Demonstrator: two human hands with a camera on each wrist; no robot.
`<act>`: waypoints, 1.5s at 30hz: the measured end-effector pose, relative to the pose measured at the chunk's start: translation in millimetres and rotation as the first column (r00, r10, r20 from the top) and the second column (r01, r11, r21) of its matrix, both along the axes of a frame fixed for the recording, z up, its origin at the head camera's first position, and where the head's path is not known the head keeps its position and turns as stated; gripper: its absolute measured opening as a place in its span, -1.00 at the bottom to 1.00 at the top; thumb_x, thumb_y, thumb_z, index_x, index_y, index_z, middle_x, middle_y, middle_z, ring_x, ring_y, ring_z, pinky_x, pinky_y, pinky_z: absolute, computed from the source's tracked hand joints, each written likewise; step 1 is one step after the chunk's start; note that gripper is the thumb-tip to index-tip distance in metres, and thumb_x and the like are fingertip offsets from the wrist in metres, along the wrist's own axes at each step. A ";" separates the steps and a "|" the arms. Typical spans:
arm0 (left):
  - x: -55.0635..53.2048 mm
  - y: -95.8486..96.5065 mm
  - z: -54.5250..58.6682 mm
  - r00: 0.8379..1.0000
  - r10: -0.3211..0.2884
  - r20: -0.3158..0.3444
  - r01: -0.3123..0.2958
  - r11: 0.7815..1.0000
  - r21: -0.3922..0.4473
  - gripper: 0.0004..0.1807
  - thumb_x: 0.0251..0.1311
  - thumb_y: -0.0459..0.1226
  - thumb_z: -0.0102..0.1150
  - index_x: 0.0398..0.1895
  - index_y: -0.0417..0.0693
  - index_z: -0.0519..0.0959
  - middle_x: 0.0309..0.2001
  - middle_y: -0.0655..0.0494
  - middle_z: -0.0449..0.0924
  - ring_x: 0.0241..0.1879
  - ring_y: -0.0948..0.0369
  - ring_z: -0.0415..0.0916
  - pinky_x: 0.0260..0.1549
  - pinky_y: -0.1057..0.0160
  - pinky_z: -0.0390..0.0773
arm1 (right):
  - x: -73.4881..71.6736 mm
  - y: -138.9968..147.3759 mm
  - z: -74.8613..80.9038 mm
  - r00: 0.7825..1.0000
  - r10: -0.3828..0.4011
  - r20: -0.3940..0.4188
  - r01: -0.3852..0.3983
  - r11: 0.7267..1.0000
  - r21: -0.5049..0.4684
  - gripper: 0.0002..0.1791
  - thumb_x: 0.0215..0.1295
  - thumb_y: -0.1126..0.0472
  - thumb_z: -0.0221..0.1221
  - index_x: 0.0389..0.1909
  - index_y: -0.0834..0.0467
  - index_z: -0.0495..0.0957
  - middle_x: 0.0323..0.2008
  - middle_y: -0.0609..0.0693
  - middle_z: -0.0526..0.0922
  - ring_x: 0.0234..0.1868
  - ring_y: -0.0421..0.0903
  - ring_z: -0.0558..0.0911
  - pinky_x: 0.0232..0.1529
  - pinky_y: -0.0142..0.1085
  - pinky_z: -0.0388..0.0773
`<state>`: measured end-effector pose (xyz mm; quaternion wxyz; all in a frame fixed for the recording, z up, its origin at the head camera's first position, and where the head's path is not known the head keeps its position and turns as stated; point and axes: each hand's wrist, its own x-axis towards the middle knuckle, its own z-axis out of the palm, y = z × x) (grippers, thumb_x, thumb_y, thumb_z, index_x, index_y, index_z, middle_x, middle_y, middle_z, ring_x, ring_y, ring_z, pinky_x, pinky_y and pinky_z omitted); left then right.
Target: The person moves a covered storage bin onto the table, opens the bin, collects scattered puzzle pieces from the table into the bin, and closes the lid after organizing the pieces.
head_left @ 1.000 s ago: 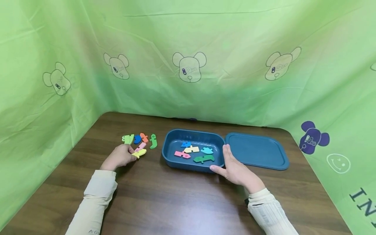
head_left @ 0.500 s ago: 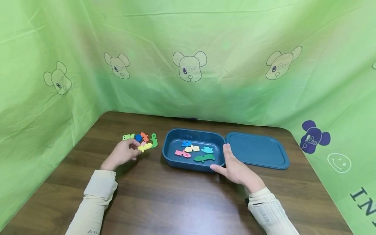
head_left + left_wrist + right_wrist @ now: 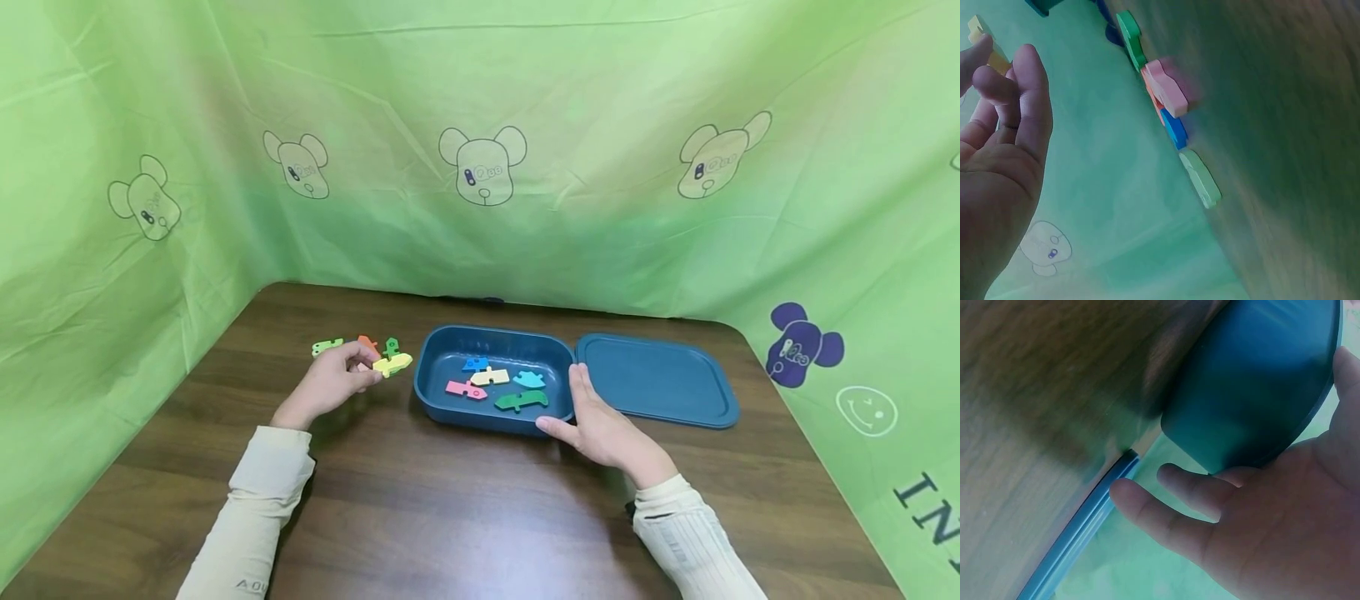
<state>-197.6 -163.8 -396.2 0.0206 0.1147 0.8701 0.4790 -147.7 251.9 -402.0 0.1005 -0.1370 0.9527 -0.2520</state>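
Note:
My left hand [image 3: 330, 385] pinches a yellow flat toy piece [image 3: 393, 364], notched and pointed at one end, between thumb and fingertips. In the left wrist view the yellow piece [image 3: 999, 61] is held up, away from the table pieces. Behind the hand lie a light green piece [image 3: 327, 346], an orange piece [image 3: 367, 342] and a green piece [image 3: 392, 345]. A pink piece [image 3: 1169, 90] and a blue piece [image 3: 1174, 129] lie with them. My right hand [image 3: 609, 435], fingers straight, rests against the right end of a blue plastic box [image 3: 472, 416], thumb at its near rim.
Inside the box are several flat pieces, among them a pink piece [image 3: 466, 390], a cream piece [image 3: 491, 377], a turquoise piece [image 3: 529, 380] and a dark green piece [image 3: 522, 401]. The blue lid [image 3: 660, 379] lies right of the box. Green cloth [image 3: 585, 250] surrounds the wooden table.
My left hand has lifted the yellow piece from the pile and moved it right, towards the box's left end. The right hand, box and lid stay where they were.

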 end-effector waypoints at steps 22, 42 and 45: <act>-0.3 41.6 7.8 0.994 -0.106 0.003 0.106 0.993 -0.056 -0.82 0.23 -0.35 0.37 -0.12 -0.11 0.64 -0.55 0.02 0.50 -0.58 0.13 0.43 -0.53 0.19 0.44 | 0.3 -2.5 1.2 1.000 0.001 0.010 -0.001 1.000 0.013 0.18 0.43 -0.29 0.10 0.55 0.38 -0.40 0.56 0.34 -0.41 0.55 0.28 -0.26 0.44 0.17 -0.08; 0.2 62.8 1.4 0.986 -0.168 -0.020 0.164 0.978 -0.131 -0.85 0.19 -0.31 0.42 -0.21 0.00 0.65 -0.37 0.15 0.58 -0.38 0.13 0.47 -0.37 0.14 0.50 | 0.6 -0.4 1.7 1.000 -0.002 0.007 0.002 1.000 0.016 0.21 0.41 -0.35 0.08 0.55 0.39 -0.38 0.56 0.35 -0.40 0.55 0.28 -0.24 0.43 0.17 -0.07; 0.1 63.9 1.9 0.983 -0.181 -0.028 0.176 0.974 -0.140 -0.85 0.19 -0.33 0.42 -0.21 -0.01 0.65 -0.40 0.15 0.56 -0.38 0.13 0.45 -0.38 0.14 0.50 | 1.0 -0.9 2.9 1.000 0.003 0.008 -0.003 1.000 0.012 0.22 0.40 -0.37 0.07 0.55 0.39 -0.39 0.56 0.36 -0.40 0.55 0.29 -0.24 0.43 0.18 -0.07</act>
